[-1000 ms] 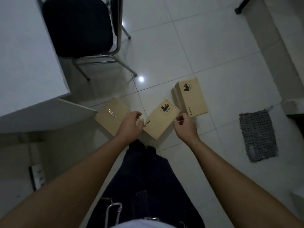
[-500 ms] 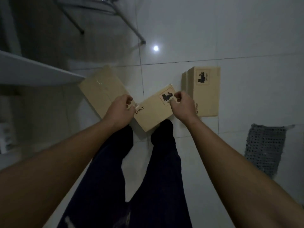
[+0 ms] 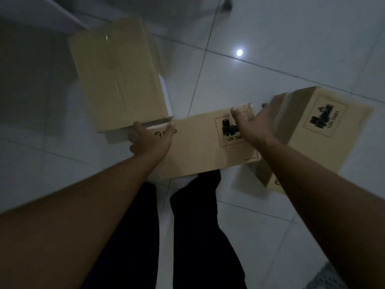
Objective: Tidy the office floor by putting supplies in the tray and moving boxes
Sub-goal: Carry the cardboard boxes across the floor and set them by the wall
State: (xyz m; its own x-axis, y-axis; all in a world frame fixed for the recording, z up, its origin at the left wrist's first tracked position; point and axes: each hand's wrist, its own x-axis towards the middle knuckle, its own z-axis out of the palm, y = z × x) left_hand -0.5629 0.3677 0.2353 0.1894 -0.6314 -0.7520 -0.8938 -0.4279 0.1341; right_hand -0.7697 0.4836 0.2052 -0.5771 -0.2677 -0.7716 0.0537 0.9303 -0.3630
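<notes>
Nearest you, your legs [image 3: 187,236] in dark trousers stand on the pale tiled floor [image 3: 260,236], feet just under the near edge of the middle box [image 3: 200,147]. At the lower right corner a bit of grey mesh [image 3: 331,276] shows, too blurred to name.

Your two bare forearms reach forward to the middle box, a brown carton with a red-dashed label reading "UN 34…". Your left hand [image 3: 151,140] is closed around its left end, thumb on the top face and fingers wrapped over the far left corner. Your right hand [image 3: 253,124] is clamped on its right end, thumb pressed down on the label, the other fingers curled over the far right edge. Whether the box is off the tiles you cannot tell.

Just to the right, touching or nearly touching your right wrist, the right box [image 3: 325,132] carries the same black label and lies tilted on the floor.

Farther off on the left, the left box [image 3: 116,76] lies flat, tape seam up, its near edge just beside your left hand. A light glint [image 3: 239,52] shines on the tiles beyond.
</notes>
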